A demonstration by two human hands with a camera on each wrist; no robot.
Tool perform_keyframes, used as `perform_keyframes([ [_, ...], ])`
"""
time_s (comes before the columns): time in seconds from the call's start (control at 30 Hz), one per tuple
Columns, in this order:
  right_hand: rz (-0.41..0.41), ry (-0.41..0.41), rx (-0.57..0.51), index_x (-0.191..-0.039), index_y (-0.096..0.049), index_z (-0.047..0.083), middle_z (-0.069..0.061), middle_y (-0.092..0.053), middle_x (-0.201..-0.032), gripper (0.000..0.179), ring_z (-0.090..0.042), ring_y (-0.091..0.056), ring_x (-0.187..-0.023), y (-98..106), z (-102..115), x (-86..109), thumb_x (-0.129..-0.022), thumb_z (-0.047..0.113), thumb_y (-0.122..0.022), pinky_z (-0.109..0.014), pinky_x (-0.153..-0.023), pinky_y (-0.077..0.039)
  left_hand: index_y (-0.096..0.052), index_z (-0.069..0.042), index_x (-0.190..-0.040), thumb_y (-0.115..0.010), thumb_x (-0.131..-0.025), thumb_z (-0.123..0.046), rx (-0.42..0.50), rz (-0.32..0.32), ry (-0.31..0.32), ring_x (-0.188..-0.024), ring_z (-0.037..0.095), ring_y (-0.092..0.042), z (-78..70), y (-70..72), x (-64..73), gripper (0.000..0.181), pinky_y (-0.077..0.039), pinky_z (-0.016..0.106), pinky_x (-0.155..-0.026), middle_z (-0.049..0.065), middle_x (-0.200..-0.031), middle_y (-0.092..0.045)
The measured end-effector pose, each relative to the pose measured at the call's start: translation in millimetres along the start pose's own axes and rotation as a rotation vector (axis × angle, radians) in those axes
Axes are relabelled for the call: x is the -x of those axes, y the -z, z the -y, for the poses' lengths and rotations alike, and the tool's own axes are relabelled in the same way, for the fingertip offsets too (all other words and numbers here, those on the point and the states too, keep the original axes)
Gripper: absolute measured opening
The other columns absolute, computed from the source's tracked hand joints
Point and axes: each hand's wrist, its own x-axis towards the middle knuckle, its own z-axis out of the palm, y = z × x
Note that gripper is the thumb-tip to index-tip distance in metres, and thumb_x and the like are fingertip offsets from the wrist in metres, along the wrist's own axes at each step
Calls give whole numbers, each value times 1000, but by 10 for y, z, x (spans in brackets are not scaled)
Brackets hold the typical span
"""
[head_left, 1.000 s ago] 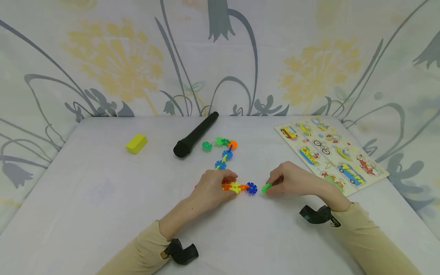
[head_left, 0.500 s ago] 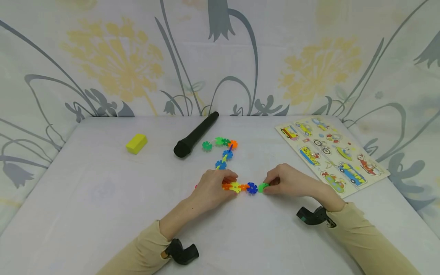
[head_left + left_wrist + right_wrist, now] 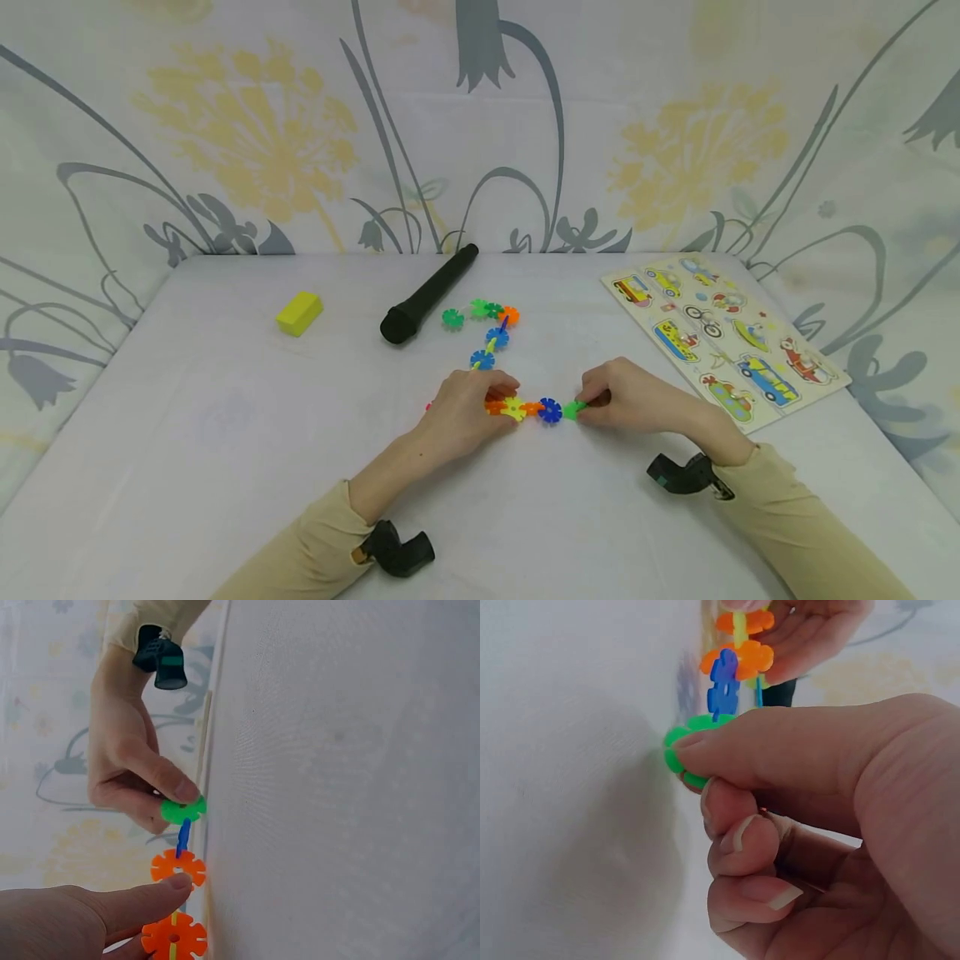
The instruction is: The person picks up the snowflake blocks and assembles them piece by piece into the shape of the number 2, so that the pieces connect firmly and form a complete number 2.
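Note:
A chain of notched plastic snowflake discs lies in the middle of the table. My left hand (image 3: 463,414) pinches it by an orange disc (image 3: 178,867) between thumb and fingers, covering part of the chain. Beside a yellow disc (image 3: 513,408), a dark blue disc (image 3: 551,410) forms the chain's right end. Between thumb and curled index finger, my right hand (image 3: 637,398) holds a green disc (image 3: 676,750). Its edge meets the blue disc (image 3: 723,688); whether their slots interlock I cannot tell. Farther back, the chain continues through blue discs (image 3: 482,359) to an orange disc (image 3: 509,316) and green ones.
A black microphone (image 3: 427,293) lies behind the chain, close to its far green disc (image 3: 452,318). To the left sits a yellow block (image 3: 299,313). A picture puzzle board (image 3: 723,333) with vehicles lies at the right, beyond my right hand. Patterned cloth (image 3: 480,125) hangs behind the table.
My right hand has shifted left, bringing the green disc from a gap away up against the blue disc. The green disc has also turned slightly. My left hand stays in place.

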Motion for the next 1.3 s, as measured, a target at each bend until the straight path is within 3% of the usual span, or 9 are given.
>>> perform_keyframes([
  [0.5, -11, 31, -44, -82, -77, 12, 12, -47, -71, 9, -2, -45, -64, -25, -26, -19, -89, 7, -73, -19, -60, -39, -70, -2, -118, -79, -85, -8, 3, 20, -1, -99, 21, -68, 8, -7, -18, 35, -54, 36, -88, 8, -109, -74],
  [1.03, -46, 173, -50, -75, -75, 11, 12, -42, -73, 14, 0, -42, -65, -102, -81, -76, -86, 2, -75, -18, -59, -37, -71, -3, -119, -79, -85, -11, 11, 4, 24, -102, 21, -68, 26, 2, -8, 36, -54, 37, -89, 6, -109, -75],
  [1.3, -75, 219, -47, -75, -74, 10, 10, -43, -73, 15, 1, -41, -65, -113, -108, -76, -87, 2, -74, -19, -58, -36, -71, -3, -120, -79, -86, -11, 21, 31, 33, -103, 22, -67, 14, 19, -15, 36, -54, 36, -89, 6, -111, -75],
])
